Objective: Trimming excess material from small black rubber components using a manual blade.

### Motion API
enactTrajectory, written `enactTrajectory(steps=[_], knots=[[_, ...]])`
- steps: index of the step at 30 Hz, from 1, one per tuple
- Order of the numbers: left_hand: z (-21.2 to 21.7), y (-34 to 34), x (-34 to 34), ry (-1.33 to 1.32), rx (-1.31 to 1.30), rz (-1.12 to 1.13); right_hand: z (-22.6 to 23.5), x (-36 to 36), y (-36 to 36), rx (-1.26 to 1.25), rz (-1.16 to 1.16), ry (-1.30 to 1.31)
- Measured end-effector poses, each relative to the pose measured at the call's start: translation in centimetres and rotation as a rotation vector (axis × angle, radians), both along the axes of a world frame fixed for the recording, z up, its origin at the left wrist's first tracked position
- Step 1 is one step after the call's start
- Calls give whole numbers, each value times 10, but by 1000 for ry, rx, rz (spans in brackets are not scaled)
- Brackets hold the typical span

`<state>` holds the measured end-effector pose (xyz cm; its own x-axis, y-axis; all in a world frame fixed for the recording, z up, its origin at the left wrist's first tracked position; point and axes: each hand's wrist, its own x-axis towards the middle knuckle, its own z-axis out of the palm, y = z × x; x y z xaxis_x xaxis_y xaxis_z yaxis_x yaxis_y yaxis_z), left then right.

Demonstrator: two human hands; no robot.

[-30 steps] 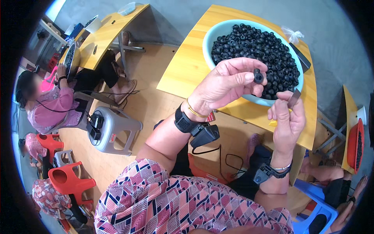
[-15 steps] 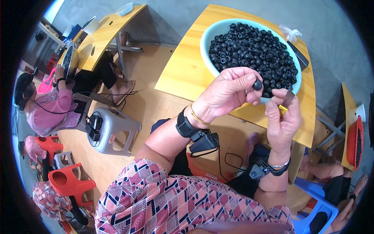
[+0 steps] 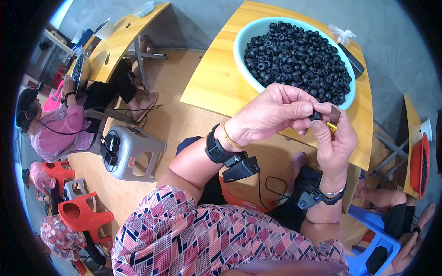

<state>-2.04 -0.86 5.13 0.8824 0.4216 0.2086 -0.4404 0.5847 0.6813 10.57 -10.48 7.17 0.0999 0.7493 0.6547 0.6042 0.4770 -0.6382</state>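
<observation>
Between the thumb and fingers of my left hand [image 3: 271, 112] is a small round black rubber-like piece [image 3: 315, 115]. My right hand [image 3: 335, 149] is closed around a small flat blade with a yellow handle [image 3: 331, 127]; its metal end sticks up past my forefinger. Both hands are close together, and my right fingertips appear to meet the black piece. They are in front of the near rim of a pale turquoise basin [image 3: 240, 48]. Inside it lies a heap of small black pieces [image 3: 294, 62], many with a round hole.
The basin stands on a yellow wooden table [image 3: 207, 87]. A dark flat object [image 3: 351, 60] and a clear plastic bag [image 3: 341, 34] lie beside it. Left are a grey stool [image 3: 133, 154] and a seated person [image 3: 60, 122]; right, a blue chair [image 3: 375, 239] and red basin [image 3: 420, 165].
My left hand has moved right and slightly down, bringing the black piece up against my right fingers and the blade. The gap between my hands has closed.
</observation>
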Motion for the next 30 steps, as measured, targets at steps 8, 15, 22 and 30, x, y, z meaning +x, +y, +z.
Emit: enactTrajectory(steps=[8,15,22,30], knots=[[-6,-2,4,-15,65,100,1,-6,4,111,-42,-44],[-6,-13,10,-44,-142,173,-11,-11,6,175,-74,41],[-8,-15,10,-82,-157,145,-15,-11,9,231,-75,29],[-9,-15,11,-89,-215,116,-10,-9,9,303,-118,-228]])
